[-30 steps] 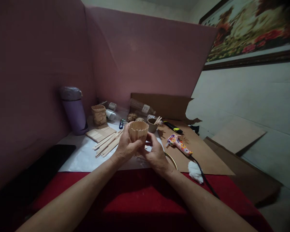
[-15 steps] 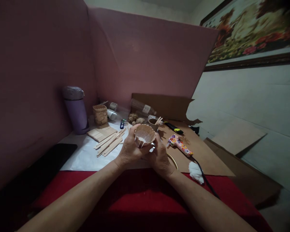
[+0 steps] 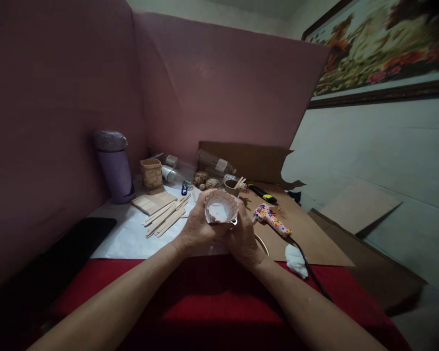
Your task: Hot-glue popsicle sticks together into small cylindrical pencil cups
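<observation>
Between my two hands is a small round cup (image 3: pixel 221 201) with craft sticks set side by side round its rim and a ringed, whitish inside. Its mouth faces me, and white shows at the bottom. My left hand (image 3: pixel 197 224) wraps its left side; my right hand (image 3: pixel 241 234) closes round its right side, the fingers meeting underneath. The cup's outer wall is mostly hidden by my hands. Loose craft sticks (image 3: pixel 168 217) lie on white paper left of my hands, beside a flat panel of joined sticks (image 3: pixel 154 202).
A hot glue gun (image 3: pixel 272 220), a utility knife (image 3: pixel 262 193) and a white cloth (image 3: pixel 296 261) lie to the right. Behind are a brown pot (image 3: pixel 231 187) with sticks, twine balls (image 3: pixel 201 179), plastic bottles (image 3: pixel 215 163) and a square basket (image 3: pixel 151 174). A purple tumbler (image 3: pixel 115 170) stands left.
The cup has tipped a little so its mouth faces me more and more of the white bottom shows. My right fingers have shifted up along its right side.
</observation>
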{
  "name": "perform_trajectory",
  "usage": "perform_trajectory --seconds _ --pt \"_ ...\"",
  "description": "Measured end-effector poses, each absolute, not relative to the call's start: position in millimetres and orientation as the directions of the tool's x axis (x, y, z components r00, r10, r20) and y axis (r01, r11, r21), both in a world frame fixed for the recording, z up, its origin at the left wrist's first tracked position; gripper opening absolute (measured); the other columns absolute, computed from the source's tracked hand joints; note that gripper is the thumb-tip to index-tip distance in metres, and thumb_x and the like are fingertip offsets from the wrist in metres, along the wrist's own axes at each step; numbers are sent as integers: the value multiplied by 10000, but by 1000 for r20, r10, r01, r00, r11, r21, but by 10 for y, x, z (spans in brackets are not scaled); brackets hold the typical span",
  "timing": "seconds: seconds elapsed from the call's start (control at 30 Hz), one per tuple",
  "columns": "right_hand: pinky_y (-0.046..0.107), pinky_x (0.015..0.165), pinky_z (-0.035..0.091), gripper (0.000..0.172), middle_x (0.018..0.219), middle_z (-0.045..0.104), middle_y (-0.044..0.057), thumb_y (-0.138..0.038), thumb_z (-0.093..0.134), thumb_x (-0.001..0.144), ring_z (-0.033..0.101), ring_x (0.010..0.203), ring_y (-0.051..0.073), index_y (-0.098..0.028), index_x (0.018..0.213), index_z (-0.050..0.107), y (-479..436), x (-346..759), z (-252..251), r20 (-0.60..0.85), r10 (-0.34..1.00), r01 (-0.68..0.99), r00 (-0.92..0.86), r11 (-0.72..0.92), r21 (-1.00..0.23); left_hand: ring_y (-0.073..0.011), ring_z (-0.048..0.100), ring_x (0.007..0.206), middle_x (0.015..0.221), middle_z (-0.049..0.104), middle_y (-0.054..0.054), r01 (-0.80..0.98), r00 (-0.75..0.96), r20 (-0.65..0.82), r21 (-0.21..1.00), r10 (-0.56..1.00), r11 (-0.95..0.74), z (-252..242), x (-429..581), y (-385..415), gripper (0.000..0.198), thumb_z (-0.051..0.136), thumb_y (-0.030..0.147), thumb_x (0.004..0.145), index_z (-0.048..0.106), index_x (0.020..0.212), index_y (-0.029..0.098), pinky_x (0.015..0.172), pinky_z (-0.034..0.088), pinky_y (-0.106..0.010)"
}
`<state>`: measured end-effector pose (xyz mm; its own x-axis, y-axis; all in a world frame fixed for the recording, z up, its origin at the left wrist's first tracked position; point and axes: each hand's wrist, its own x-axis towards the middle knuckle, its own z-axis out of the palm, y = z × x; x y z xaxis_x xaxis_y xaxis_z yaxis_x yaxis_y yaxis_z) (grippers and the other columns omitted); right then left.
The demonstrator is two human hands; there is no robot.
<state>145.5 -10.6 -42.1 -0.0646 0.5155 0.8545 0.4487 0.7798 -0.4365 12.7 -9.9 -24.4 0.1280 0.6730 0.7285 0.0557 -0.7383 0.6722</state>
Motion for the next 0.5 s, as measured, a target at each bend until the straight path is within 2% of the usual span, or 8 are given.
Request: perform_trajectory --seconds 0.1,0.23,0.5 --pt "490 1004 496 540 1253 598 142 -228 607 808 586 1159 296 -204 1323 444 -104 1455 -416 875 481 456 -60 793 -405 -241 596 1112 1155 634 -76 92 142 753 636 642 -766 -246 127 -95 637 772 173 673 474 1236 196 967 465 -374" --pt "493 1029 491 578 1316 566 151 -204 577 816 560 1214 291 -214 1368 405 -93 1455 -435 862 502 465 -72 781 -416 -243 597 1126 1190 621 -89 113 153 788 585 596 -803 -234 128 -89 621 762 170 681 489 1239 194 979 466 -379" --pt "529 1029 479 553 1297 585 129 -124 594 823 562 1218 285 -234 1345 450 -151 1491 -337 923 382 516 -34 798 -311 -272 551 1229 1356 543 -128 49 202 862 465 465 -884 -237 82 -44 796 825 215 664 447 1364 230 1038 446 -403"
